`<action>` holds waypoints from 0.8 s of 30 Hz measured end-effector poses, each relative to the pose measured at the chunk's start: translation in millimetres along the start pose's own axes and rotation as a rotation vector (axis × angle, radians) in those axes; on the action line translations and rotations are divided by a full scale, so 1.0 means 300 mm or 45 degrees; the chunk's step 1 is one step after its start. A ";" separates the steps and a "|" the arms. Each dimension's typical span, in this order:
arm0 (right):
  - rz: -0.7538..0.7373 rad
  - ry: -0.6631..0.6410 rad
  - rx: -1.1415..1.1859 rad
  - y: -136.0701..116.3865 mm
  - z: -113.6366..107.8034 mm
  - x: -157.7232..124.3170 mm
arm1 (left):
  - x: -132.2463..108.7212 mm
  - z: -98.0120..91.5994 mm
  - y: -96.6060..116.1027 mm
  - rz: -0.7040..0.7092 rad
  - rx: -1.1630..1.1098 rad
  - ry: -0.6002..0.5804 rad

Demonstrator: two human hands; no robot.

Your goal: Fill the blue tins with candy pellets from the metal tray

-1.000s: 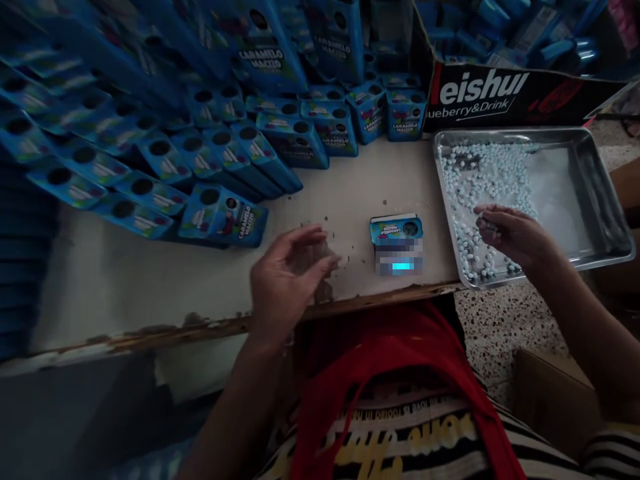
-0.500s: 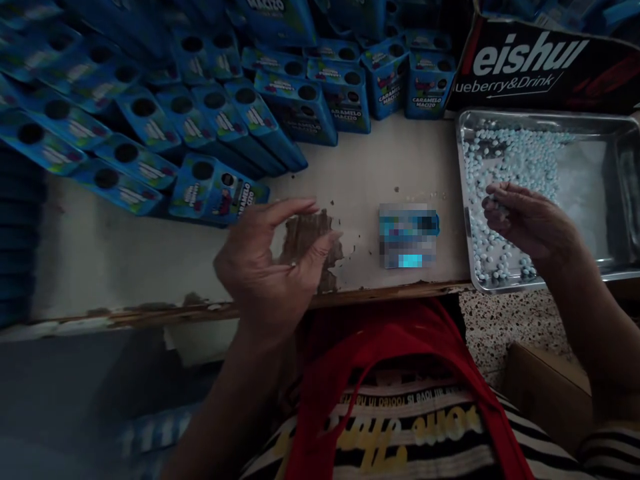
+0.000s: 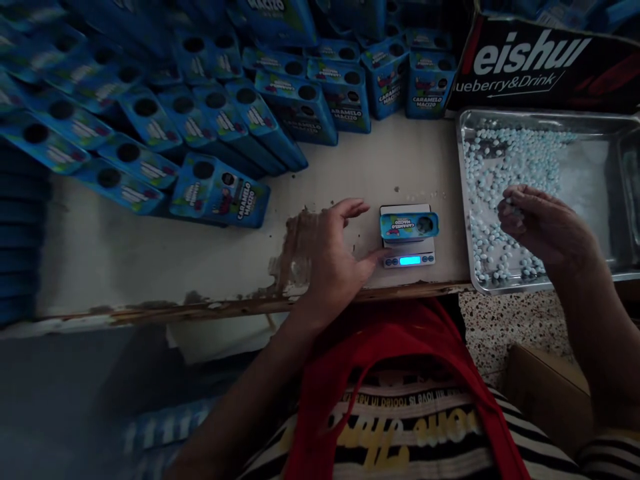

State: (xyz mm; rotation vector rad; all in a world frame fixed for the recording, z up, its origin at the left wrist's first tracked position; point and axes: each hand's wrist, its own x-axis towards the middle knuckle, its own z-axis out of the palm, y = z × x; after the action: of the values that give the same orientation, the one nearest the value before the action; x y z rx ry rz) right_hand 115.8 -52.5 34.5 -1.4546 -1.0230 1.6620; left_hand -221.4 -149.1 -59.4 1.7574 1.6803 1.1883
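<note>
A blue candy box (image 3: 400, 227) stands on a small digital scale (image 3: 390, 261) whose display glows blue. Just left of them is my left hand (image 3: 340, 250), thumb and fingers spread wide, holding nothing; its thumb tip reaches the scale's near-left side. My right hand (image 3: 547, 223) hovers over a metal tray (image 3: 590, 267), its fingers closed around a few small pale candies. Many more of these pale blue and white candies (image 3: 530, 157) lie in the tray, mostly on its left side.
Rows of blue candy boxes (image 3: 295, 110) fill the back and left of the worn white table (image 3: 125, 260). Behind the tray stands a black carton (image 3: 540, 67). A cardboard box (image 3: 545, 393) is on the speckled floor below the table edge.
My left hand has moved right, from beside the peeled table patch to the scale. My right hand has shifted slightly right above the tray, fingers still closed.
</note>
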 end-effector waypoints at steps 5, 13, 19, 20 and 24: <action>-0.295 0.095 -0.491 0.011 -0.039 -0.010 | 0.029 0.055 -0.016 -0.005 -0.105 -0.121; -0.118 0.126 0.109 0.152 0.111 0.012 | 0.216 0.116 0.147 0.700 0.058 -0.258; 0.055 0.106 0.793 0.196 0.145 0.033 | 0.313 0.263 0.201 0.911 0.129 -0.238; 0.051 0.114 0.867 0.202 0.134 0.030 | 0.316 0.287 0.189 0.868 0.102 -0.217; 0.117 0.089 1.021 0.209 0.091 0.006 | 0.302 0.330 0.142 0.609 -0.094 -0.172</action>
State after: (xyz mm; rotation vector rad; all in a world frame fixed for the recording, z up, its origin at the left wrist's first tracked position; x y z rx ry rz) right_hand 88.5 -82.2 -20.6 -1.0052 -0.1811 1.7702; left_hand -126.0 -45.6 -53.3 2.2099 1.1558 1.2662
